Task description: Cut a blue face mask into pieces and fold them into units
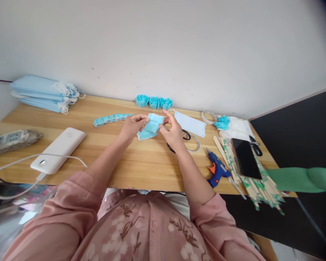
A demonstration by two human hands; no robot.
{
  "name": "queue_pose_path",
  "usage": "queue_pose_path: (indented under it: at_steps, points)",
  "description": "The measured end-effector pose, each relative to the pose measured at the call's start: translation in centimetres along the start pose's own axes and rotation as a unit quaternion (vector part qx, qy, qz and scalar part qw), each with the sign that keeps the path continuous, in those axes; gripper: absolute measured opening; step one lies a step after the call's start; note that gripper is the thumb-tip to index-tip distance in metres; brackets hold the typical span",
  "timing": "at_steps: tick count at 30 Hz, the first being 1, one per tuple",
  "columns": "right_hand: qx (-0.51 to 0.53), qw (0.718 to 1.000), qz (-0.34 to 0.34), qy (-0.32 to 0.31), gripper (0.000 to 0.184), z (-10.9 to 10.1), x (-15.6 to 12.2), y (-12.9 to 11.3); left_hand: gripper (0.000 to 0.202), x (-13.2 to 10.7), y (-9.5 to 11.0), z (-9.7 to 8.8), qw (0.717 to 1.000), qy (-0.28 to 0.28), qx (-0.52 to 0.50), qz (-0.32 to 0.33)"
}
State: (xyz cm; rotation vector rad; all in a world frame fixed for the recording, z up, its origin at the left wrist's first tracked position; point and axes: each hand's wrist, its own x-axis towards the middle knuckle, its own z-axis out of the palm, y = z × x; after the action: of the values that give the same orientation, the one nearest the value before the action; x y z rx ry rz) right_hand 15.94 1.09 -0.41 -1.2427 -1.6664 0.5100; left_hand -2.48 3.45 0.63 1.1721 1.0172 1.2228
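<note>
Between my two hands is a small light-blue piece of mask fabric [154, 122], creased across its middle. My left hand [134, 127] pinches its left edge between thumb and fingers. The thumb and fingers of my right hand [172, 130] close on its right edge. Beneath it, another blue fabric piece [146, 135] lies on the table. A row of folded blue fabric pieces [111, 119] runs to the left of my left hand. Just right of my right hand lie a flat face mask [190, 124] and black-handled scissors [186, 135], partly hidden by that hand.
Blue fabric flowers [154, 102] stand along the wall. A mask stack [43, 92], power bank [58, 150] and power strip [13, 140] are at left. At right are tape rolls [209, 117], a glue gun [217, 168], wrapped chopsticks [252, 188] and a phone [246, 158].
</note>
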Motion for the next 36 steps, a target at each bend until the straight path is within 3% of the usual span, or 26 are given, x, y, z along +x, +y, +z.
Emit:
queue_pose_path:
  at_steps: [5,11,17,25,28,31,34,36]
  points:
    - [-0.06,0.998,-0.031,0.0,0.06,0.2,-0.2,-0.2,0.021,0.0,-0.1,0.1,1.0,0.009,0.001,-0.01]
    - [-0.064,0.997,-0.032,0.009,0.057,0.2,-0.1,0.1,0.028,-0.2,0.0,0.4,0.997,0.008,-0.077,-0.02]
    - [0.051,0.997,0.051,0.011,0.052,0.6,0.2,0.7,0.028,-0.1,-0.7,0.6,0.99,0.013,-0.138,-0.038]
    - [0.237,0.962,0.127,-0.054,0.059,0.9,0.2,1.0,0.023,-0.1,-0.5,0.8,0.982,0.019,-0.173,-0.067]
    - [0.24,0.96,0.128,-0.073,0.066,1.3,0.0,0.3,0.024,-0.3,-0.6,1.0,0.983,0.003,-0.174,-0.064]
    - [0.207,0.969,0.127,-0.057,0.058,1.8,-0.2,0.2,0.025,-0.5,-0.7,1.2,0.984,-0.015,-0.168,-0.058]
    - [0.2,0.97,0.125,-0.05,0.047,1.9,-0.1,0.7,0.025,-0.5,-0.7,1.2,0.986,-0.004,-0.156,-0.053]
    - [0.207,0.969,0.123,-0.054,0.051,1.8,0.0,1.0,0.023,-0.3,-0.6,1.0,0.987,0.012,-0.154,-0.051]
